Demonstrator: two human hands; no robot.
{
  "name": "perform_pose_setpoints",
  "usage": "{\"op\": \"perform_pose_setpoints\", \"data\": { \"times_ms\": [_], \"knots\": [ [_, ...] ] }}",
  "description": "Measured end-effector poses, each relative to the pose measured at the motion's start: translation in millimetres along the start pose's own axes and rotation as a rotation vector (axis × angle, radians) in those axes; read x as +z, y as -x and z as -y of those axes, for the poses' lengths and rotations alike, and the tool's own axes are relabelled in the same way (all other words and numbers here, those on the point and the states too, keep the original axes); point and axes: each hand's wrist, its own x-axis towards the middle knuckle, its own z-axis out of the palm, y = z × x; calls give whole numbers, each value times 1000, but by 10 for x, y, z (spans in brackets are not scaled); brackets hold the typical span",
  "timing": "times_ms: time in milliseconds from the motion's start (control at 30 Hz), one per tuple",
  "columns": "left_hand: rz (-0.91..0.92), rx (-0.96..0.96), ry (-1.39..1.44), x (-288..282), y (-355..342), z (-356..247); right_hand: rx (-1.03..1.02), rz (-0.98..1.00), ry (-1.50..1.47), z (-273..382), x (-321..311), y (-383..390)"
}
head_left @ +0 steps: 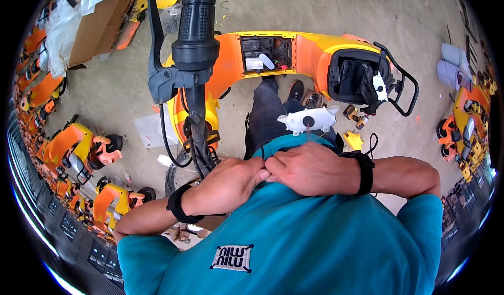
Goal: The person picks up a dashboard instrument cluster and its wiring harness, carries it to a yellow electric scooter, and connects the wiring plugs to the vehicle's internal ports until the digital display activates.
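My left hand (227, 185) and my right hand (314, 169) meet in front of my chest, fingers closed and fingertips pressed together. Whatever they pinch is hidden between the fingers. Just beyond my right hand is a white plastic housing (320, 118) with a round black centre; thin wires run from it toward that hand. A dark cable (374, 141) loops out beside my right wrist. To the left of my hands rises a scooter handlebar (195, 37) with a black grip and a brake lever (156, 37).
An orange and yellow scooter body (310, 42) curves ahead, its battery-like compartment (266, 53) and seat bucket (357, 71) open. A cordless drill (356, 116) and a yellow plastic piece (353, 140) lie on the floor. A cardboard box (100, 27) stands far left; more scooters (73, 148) line both sides.
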Motion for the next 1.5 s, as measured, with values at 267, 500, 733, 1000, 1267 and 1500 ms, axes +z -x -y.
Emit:
{"op": "perform_pose_setpoints", "data": {
  "times_ms": [267, 500, 733, 1000, 1267, 1500],
  "knots": [
    [-30, 131, 140, -73, -12, 98, 29, 159, -200, -117, -236, -93],
    [50, 125, 175, -159, -16, 100, 105, 208, -392, -164, -258, -62],
    [65, 183, 186, -141, -32, 108, 55, 88, -237, -82, -323, 4],
    [88, 151, 203, -196, 77, 135, 393, 74, -446, -32, -277, 512],
    [-98, 130, -584, 77, -118, -409, 679, -419, -292, -383, -446, 1178],
    [123, 290, -1734, 469, -81, -1565, 617, -507, -588, -698, -188, 1526]
  ]
}}
